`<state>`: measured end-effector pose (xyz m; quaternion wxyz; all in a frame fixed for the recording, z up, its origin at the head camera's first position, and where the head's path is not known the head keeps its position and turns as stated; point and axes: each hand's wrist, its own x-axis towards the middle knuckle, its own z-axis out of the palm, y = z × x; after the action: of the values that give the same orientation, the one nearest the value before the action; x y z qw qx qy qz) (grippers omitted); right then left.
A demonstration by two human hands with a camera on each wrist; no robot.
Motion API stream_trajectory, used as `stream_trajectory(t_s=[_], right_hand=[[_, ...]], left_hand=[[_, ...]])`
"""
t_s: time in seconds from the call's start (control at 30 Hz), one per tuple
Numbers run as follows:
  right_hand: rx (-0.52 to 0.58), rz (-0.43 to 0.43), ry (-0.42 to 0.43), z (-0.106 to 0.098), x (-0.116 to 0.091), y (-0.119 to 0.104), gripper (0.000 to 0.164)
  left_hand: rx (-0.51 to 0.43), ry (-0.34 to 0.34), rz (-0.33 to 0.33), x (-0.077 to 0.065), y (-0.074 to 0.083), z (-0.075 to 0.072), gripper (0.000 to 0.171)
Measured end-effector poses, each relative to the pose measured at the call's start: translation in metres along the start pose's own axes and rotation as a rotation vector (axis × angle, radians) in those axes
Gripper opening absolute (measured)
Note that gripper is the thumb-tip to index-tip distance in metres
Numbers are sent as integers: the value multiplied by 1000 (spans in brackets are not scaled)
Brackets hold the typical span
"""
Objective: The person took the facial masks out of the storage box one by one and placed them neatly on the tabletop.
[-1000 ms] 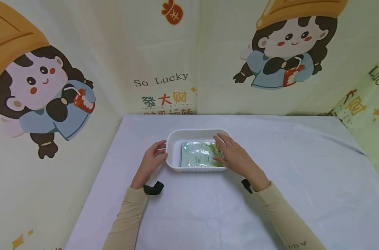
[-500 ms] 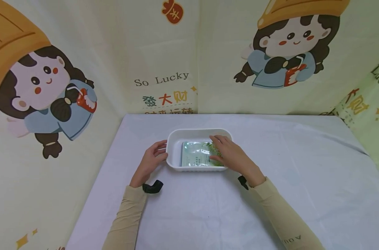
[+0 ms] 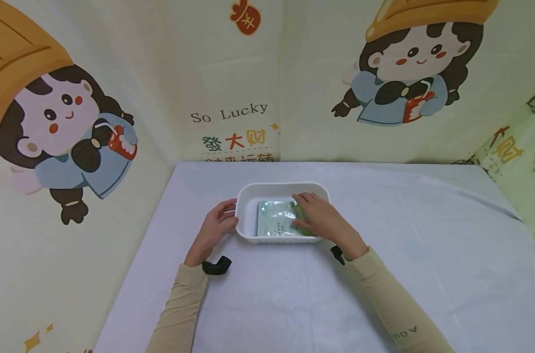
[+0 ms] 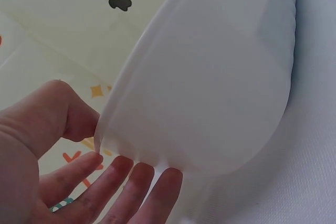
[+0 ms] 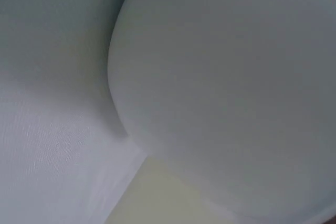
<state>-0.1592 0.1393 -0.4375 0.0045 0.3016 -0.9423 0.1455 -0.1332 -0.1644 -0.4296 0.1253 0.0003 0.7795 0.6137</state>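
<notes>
Your left hand (image 3: 210,230), fingers straight, touches the tray (image 3: 248,211), likely steadying it. Your right hand (image 3: 323,218), loosely spread, covers the packet's (image 3: 272,219) end.

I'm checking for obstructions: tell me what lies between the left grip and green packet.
In the head view, the white tray comes between the left grip and green packet: first its end wall, then a bare strip of its floor.

Both sleeved arms (image 3: 176,311) reach forward, the left hand (image 3: 211,226) thumb bent, the right hand (image 3: 322,215) palm down.
</notes>
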Motion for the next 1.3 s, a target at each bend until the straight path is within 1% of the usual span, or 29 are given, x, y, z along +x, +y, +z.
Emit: stream_trajectory(t_s=[0.17,0.3,0.57,0.87,1.07,1.27,1.3], right_hand=[[28,18,-46,2,1,-1,81],[37,24,-63,3,1,-1,83],[10,24,-88,4,5,1,86],[-10,41,-123,5,9,3,85],[-9,35,-120,6,10,4,84],[-2,8,-80,4,11,3,78],[-3,3,-70,4,11,3,77]], left_hand=[[11,11,1,-1,0,2,57],[2,10,11,-1,-1,2,56],[2,13,2,0,-1,2,56],[-13,5,11,1,-2,1,56],[-29,-8,10,1,-3,1,57],[-23,-6,22,1,-5,0,57],[-23,-4,21,2,-7,0,57]])
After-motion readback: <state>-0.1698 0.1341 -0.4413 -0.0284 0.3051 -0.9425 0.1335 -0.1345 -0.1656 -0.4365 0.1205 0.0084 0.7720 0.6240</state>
